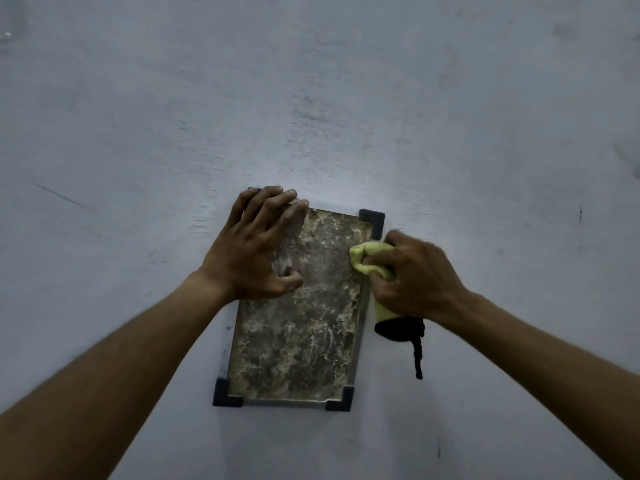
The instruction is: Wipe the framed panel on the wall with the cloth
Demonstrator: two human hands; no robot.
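Observation:
A small rectangular framed panel (298, 341) hangs on the wall, its surface mottled grey and cream, with dark corner brackets. My left hand (256, 247) lies flat over the panel's upper left corner, fingers spread, hiding that corner. My right hand (412, 275) is closed around a bunched yellow-green cloth (363, 259), which presses on the panel's right edge just below the upper right bracket. A dark end of the cloth with a dangling black strip hangs below that hand.
The pale bluish-grey wall (311, 98) fills the view, scuffed and marked in places. Both of my bare forearms reach in from the lower corners.

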